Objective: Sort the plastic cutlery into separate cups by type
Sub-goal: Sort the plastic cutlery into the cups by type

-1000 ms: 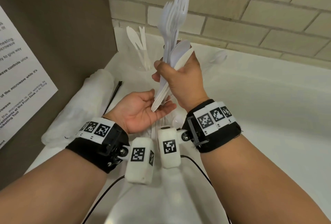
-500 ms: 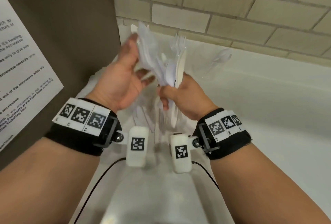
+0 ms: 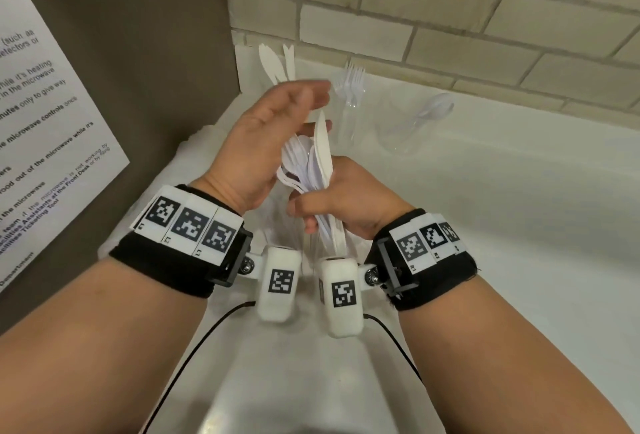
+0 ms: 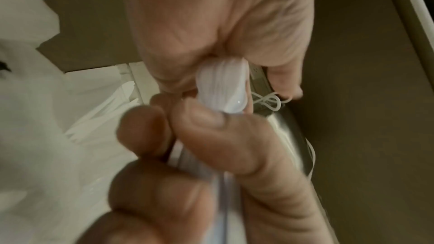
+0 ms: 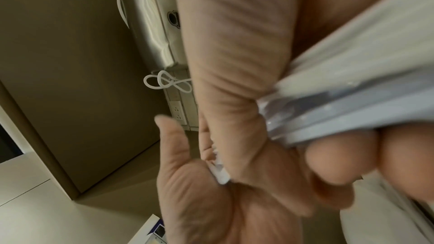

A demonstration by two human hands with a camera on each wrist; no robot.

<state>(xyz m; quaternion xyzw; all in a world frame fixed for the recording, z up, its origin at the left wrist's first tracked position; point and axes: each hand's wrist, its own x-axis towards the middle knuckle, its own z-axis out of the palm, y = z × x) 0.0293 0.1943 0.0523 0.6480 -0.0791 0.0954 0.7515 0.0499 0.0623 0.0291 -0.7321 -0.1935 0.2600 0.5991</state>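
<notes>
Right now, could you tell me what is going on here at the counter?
A person is sorting white plastic cutlery. The right hand grips a mixed bundle of cutlery by the handles, and the left hand, fingers straight, reaches over the bundle's top, apparently to pick a piece. Behind, three clear cups stand along the brick wall: the knives cup, the forks cup and the spoon cup.

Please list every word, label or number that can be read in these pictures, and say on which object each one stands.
White paper notice on the brown panel, cut off at the left edge:
"microwave controls once"
"only to give way"
"out of the microwave while it's"
"Assistants at the Front Desk"
"Ticketing Tool"
White tag strip on the right wristband: "R1", "R2"
White tag strip on the left wristband: small labels, too blurred to read
Cutlery and cups: no text.
</notes>
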